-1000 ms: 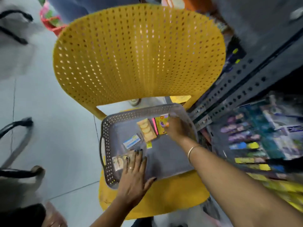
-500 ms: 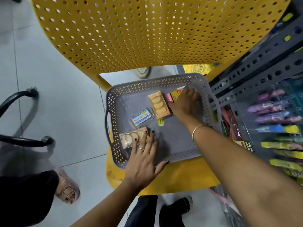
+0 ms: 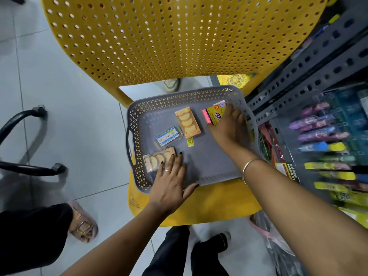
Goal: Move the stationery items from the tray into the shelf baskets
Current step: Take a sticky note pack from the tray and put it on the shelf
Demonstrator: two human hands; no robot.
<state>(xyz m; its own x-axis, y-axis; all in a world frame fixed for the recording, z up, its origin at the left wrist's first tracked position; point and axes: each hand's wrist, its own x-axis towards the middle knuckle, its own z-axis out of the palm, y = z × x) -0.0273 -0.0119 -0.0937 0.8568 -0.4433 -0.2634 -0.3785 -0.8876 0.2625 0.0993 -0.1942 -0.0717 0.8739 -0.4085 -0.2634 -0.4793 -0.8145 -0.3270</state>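
Observation:
A grey tray point(image 3: 209, 164) sits on a yellow chair seat. In it lie an orange pack of round pieces point(image 3: 187, 121), a small blue-labelled box point(image 3: 168, 136), a second orange pack point(image 3: 154, 160) at the front left, and a yellow sticky-note pack point(image 3: 214, 114) with a pink edge at the back right. My left hand point(image 3: 169, 182) lies flat with fingers spread, its fingertips on the front-left pack. My right hand point(image 3: 229, 128) covers the yellow pack, with the thumb at its pink edge and the fingers over its far side.
The perforated yellow chair back point(image 3: 159, 36) rises behind the tray. A grey slotted metal shelf point(image 3: 308, 62) stands to the right, with rows of pens point(image 3: 322, 134) below it. Black chair legs point(image 3: 20, 120) and another person's sandalled foot point(image 3: 82, 226) are on the floor at the left.
The view has dropped closer to the tray. My left hand slid slightly up onto the front-left pack. My right hand stays on the yellow pack.

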